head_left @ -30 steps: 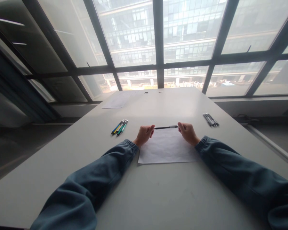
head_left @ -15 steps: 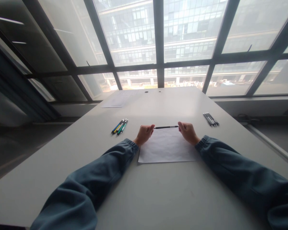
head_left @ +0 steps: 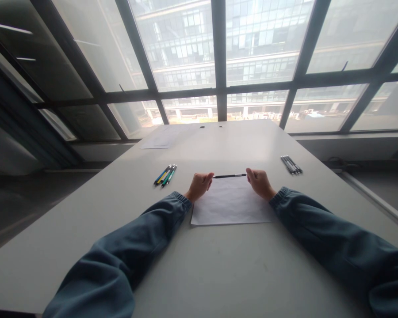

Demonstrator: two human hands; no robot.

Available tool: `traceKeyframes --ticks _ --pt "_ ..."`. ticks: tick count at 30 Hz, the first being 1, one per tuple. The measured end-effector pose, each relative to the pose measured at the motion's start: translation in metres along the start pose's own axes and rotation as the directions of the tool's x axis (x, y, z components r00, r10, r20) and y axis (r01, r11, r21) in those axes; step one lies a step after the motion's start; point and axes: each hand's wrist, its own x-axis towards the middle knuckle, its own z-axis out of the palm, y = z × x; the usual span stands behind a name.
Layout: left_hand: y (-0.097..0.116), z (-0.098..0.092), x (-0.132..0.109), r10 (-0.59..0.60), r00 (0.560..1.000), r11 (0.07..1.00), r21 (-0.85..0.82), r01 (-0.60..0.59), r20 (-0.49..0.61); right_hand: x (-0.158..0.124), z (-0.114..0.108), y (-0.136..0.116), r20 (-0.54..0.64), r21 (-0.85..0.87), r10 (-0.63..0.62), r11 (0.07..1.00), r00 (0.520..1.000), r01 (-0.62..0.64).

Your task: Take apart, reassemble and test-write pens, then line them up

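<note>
A slim black pen (head_left: 230, 176) stretches level between my two hands, over the far edge of a white sheet of paper (head_left: 232, 207). My left hand (head_left: 200, 185) is closed and pinches the pen's left end. Its right end sits in the closed fingers of my right hand (head_left: 259, 183). Both tips are hidden by my fingers. To the left of my left hand lies a group of coloured pens (head_left: 165, 175) in blue, yellow and green. Beyond my right hand, several grey and black pens (head_left: 291, 164) lie side by side.
Everything lies on a long white table (head_left: 225, 274). Further off, at its far left, is another sheet of paper (head_left: 157, 139). Two small round cable holes (head_left: 202, 127) show near the far end. Large framed windows stand behind the table, with a dark curtain (head_left: 29, 106) at the left.
</note>
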Motion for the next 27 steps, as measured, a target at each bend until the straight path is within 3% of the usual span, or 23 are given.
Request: traceKeyframes --ticks 27 --pt "0.0068 -0.0035 0.0037 0.061 0.997 0.998 0.014 -0.060 -0.043 0.0004 -0.0009 -0.0034 0.002 0.087 -0.016 0.996 1.000 0.016"
